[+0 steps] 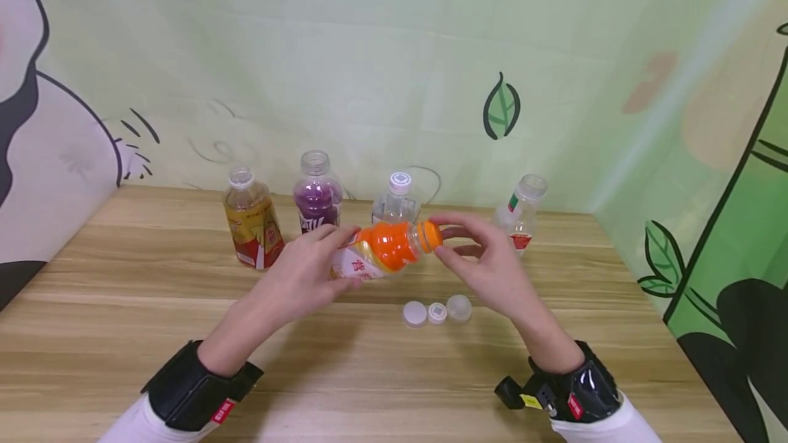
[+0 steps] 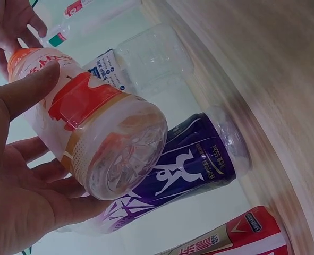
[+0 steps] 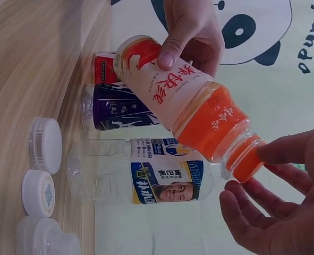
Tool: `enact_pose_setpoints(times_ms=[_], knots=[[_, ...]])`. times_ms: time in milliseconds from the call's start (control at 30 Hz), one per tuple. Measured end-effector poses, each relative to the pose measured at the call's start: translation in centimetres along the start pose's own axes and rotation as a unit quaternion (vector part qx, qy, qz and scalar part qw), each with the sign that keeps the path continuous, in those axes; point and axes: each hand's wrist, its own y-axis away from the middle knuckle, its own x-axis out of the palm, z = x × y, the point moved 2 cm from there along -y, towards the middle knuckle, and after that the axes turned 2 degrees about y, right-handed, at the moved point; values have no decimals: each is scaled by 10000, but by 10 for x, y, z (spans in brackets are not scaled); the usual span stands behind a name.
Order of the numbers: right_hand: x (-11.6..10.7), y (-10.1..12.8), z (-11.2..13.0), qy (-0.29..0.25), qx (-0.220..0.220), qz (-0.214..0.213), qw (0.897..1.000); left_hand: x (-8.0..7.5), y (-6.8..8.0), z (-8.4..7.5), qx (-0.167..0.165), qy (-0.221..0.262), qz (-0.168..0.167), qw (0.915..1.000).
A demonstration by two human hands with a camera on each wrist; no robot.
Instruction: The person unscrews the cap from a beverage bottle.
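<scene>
A small plastic bottle [image 1: 384, 248] [image 2: 98, 127] [image 3: 194, 101] with orange contents and a white-and-red label is held tilted, nearly on its side, above the wooden table [image 1: 123, 333]. My left hand [image 1: 304, 275] [image 2: 18, 175] [image 3: 191, 29] grips its lower body, thumb across the label. My right hand [image 1: 486, 265] [image 3: 284, 212] is at the neck end, with forefinger and thumb pinching the orange cap [image 1: 431, 236] [image 3: 247, 162] and the other fingers spread loosely.
Along the back wall stand a yellow-and-red labelled bottle [image 1: 252, 227], a purple bottle [image 1: 317, 197], a capped clear bottle [image 1: 398, 200] and an uncapped clear bottle [image 1: 523, 214]. Three loose caps [image 1: 437, 313] lie in a row below the hands.
</scene>
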Motion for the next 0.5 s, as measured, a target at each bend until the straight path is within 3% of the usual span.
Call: enact_pose_setpoints(times_ms=[500], knots=[[1, -1, 0, -251, 150, -103, 9995, -1, 0, -1, 3, 71, 53, 10000]])
